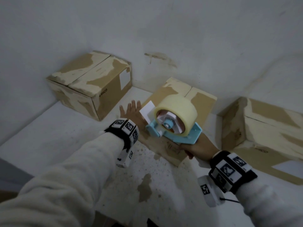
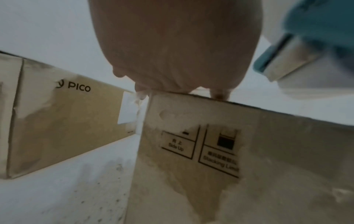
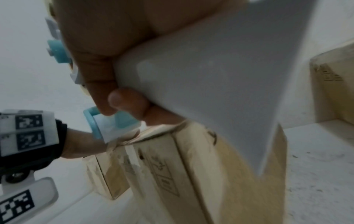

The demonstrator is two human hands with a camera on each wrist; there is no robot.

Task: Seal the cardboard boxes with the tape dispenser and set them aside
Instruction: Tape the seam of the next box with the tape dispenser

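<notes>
Head view shows the middle box [image 1: 199, 102] lying between both hands, its flap seam running away from the person — the right hand [image 1: 195, 147], clenched round the handle of the tape dispenser [image 1: 173, 122], sits at the near end of that seam. The left hand [image 1: 131, 112] lies flat and spread on the box's left edge, probably steadying it, though the dispenser hides part of it.

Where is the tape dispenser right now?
In the head view the tape dispenser sits centre frame on the near end of the middle box, gripped by the right hand, with the left hand flat beside it.
</notes>
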